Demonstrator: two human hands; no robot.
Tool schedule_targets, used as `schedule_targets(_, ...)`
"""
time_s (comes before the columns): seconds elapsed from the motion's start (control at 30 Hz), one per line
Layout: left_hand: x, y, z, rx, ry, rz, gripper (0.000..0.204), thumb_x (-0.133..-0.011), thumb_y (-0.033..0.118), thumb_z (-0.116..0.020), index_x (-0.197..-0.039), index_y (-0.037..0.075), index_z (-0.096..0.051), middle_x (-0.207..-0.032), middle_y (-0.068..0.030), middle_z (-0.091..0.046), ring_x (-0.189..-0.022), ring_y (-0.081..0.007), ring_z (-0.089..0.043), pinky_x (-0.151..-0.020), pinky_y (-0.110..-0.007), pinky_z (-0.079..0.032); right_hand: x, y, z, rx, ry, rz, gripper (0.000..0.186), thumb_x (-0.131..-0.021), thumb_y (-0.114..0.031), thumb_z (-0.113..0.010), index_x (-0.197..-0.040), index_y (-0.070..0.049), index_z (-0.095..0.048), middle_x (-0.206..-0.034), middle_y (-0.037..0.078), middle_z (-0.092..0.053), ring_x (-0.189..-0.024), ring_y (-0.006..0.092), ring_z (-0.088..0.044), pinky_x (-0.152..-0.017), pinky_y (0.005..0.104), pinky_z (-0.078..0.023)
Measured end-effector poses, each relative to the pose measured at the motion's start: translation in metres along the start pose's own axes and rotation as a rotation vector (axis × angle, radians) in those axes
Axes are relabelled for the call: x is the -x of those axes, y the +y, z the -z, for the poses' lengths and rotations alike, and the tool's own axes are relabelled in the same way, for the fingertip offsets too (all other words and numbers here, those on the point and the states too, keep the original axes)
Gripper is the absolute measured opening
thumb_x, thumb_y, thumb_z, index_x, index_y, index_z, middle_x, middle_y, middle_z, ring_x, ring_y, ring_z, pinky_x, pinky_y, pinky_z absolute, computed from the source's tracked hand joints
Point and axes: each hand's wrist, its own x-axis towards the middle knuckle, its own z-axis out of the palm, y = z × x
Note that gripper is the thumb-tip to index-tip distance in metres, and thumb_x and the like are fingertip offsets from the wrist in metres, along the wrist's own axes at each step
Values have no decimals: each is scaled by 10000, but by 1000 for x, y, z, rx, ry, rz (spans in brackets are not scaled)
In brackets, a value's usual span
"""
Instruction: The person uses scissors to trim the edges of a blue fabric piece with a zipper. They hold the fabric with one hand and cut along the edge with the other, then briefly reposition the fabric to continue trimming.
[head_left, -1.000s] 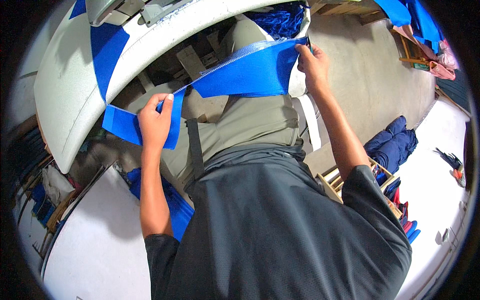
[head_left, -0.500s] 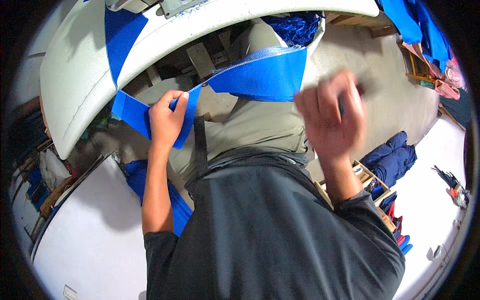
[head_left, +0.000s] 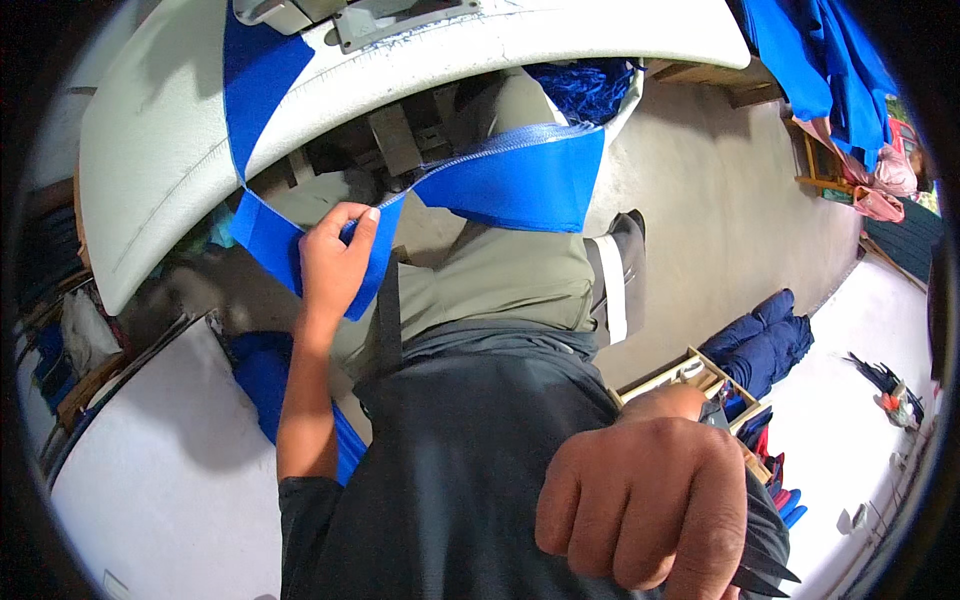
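Observation:
My left hand (head_left: 335, 262) pinches a blue fabric piece (head_left: 375, 262) by its stitched edge, thumb on top. From it, a thread chain runs right to a larger blue piece (head_left: 515, 182), which drapes over my knee. Leftward, the cloth joins a blue strip (head_left: 262, 95) lying over the white tabletop. Close to the camera, at the lower right, my right hand (head_left: 645, 500) is closed in a fist. Dark pointed thread snips (head_left: 768, 577) stick out below its fingers, most of them hidden in the palm.
A curved white worktable (head_left: 520, 40) with a metal machine base (head_left: 400, 20) stands ahead. Blue scraps (head_left: 590, 92) lie under its edge. On my right are a wooden tray (head_left: 655, 375), dark blue bundles (head_left: 765, 335) and a white table (head_left: 850, 480). Blue cloth (head_left: 820, 70) hangs far right.
My right hand has come from beside the larger blue piece down and back toward my chest, near the camera. My left hand keeps its pinch on the cloth and has barely moved.

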Motion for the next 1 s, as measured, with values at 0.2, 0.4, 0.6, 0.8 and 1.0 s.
schedule_targets(0.2, 0, 2, 0, 25, 5, -19, 211, -946, 216, -682, -952, 6, -700, -781, -114, -703, -677, -122, -611, -649, -303, -496, -1, 5, 0, -13, 16, 35, 608, -1012, -525, -430, -918, 39, -639, -755, 171, -624, -520, 267, -577, -429, 376, -415)
schedule_targets(0.4, 1, 0, 0, 25, -4, -14, 226, -944, 233, -683, -954, 7, -699, -785, -122, -701, -676, -132, -619, -656, -308, -499, -6, -1, -9, -21, 59, -94, 383, -980, -352, -626, -1056, 17, -696, -638, 43, -621, -413, 104, -471, -378, 276, -302)
schedule_targets(0.6, 2, 8, 2, 10, -1, 10, 205, -945, 212, -680, -962, 8, -699, -793, -119, -708, -684, -138, -626, -666, -312, -502, 18, 15, 63, 518, 674, -945, 346, -1006, -380, -572, -1020, -34, -581, -753, 16, -493, -619, 149, -465, -566, 285, -364)
schedule_targets(0.8, 6, 2, 0, 42, 29, -26, 185, -943, 189, -682, -952, 5, -699, -699, -58, -648, -620, -73, -518, -581, -280, -456, 92, 99, 163, 240, 1046, -1181, 397, -1035, -447, -488, -936, -69, -554, -595, -84, -280, -524, 64, -224, -490, 264, -201)
schedule_targets(1.0, 9, 7, 2, 26, -11, 34, 187, -939, 192, -684, -942, 5, -698, -704, -83, -661, -615, -83, -537, -582, -290, -462, 90, 111, 168, 234, 1013, -1135, 387, -1032, -450, -495, -912, -84, -536, -597, -91, -281, -509, 61, -219, -480, 262, -194)
